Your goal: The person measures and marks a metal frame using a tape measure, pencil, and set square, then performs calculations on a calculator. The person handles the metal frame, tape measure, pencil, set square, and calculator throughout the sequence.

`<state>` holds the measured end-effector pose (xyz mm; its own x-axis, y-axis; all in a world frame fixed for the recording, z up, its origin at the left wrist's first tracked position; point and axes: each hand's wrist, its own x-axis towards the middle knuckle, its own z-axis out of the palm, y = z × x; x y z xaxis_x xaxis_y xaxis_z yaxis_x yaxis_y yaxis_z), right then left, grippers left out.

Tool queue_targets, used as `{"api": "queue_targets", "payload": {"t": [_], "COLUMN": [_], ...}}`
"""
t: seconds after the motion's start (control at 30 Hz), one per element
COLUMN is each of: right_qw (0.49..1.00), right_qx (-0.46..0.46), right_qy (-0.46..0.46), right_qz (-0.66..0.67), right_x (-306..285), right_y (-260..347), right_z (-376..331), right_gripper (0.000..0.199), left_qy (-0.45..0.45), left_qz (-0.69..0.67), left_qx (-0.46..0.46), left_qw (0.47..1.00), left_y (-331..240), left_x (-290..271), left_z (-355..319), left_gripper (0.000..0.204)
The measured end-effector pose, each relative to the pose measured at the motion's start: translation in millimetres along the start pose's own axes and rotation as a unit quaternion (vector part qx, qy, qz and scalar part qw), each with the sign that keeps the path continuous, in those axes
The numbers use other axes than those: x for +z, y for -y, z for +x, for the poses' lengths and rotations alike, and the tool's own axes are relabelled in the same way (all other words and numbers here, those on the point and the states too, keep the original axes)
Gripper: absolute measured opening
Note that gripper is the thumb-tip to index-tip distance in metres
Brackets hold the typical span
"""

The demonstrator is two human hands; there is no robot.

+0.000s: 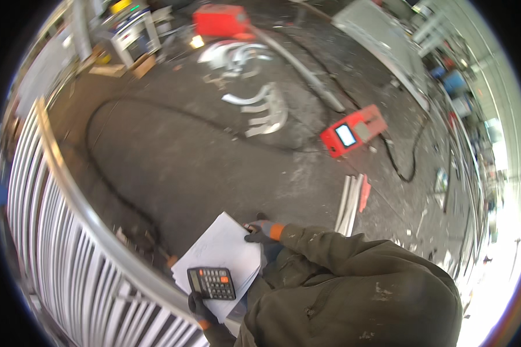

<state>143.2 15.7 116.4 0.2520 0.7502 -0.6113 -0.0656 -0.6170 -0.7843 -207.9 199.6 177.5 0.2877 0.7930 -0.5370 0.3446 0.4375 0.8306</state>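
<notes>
My left hand (200, 307), in a dark glove with an orange cuff, grips a black calculator (212, 283) with an orange key, together with a stack of white paper sheets (226, 248) lying under it. My right hand (261, 231), gloved the same way, rests on the far right edge of the sheets and seems to pinch a small object; I cannot tell what it is. Olive jacket sleeves (330, 254) cover both forearms.
A shiny curved metal railing with many vertical bars (69, 231) runs along my left. On the dark concrete floor lie a red welding machine (353, 132) with black cables (405, 168), curved metal pieces (263, 110), a long pipe (307, 72), short metal strips (350, 202) and another red box (221, 21).
</notes>
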Motion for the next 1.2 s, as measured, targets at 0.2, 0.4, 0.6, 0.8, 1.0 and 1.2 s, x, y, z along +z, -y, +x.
{"api": "queue_targets", "payload": {"t": [0.2,0.4,0.6,0.8,1.0,1.2], "right_qw": [0.993,0.929,0.810,0.701,0.639,0.644], "right_qx": [0.010,0.162,0.241,0.176,0.158,0.216], "right_qy": [-0.110,-0.319,-0.492,-0.594,-0.639,-0.655], "right_qz": [0.040,0.091,0.208,0.352,0.398,0.332], "right_x": [-102,-172,-286,-506,-689,-763], "right_y": [-78,-180,-296,-485,-684,-750], "right_z": [-55,-140,-222,-261,-241,-214], "right_gripper": [0.055,0.056,0.035,0.035,0.030,0.029], "left_qy": [0.124,0.321,0.478,0.557,0.594,0.592], "left_qz": [0.104,0.194,0.328,0.294,0.325,0.380], "left_qx": [0.047,0.095,0.188,0.398,0.367,0.324], "left_qw": [0.986,0.922,0.793,0.667,0.637,0.633], "left_y": [-36,-52,-19,97,237,305], "left_x": [156,355,642,1013,1279,1378], "left_z": [37,79,63,28,38,61], "left_gripper": [0.026,0.022,0.022,0.027,0.033,0.035]}}
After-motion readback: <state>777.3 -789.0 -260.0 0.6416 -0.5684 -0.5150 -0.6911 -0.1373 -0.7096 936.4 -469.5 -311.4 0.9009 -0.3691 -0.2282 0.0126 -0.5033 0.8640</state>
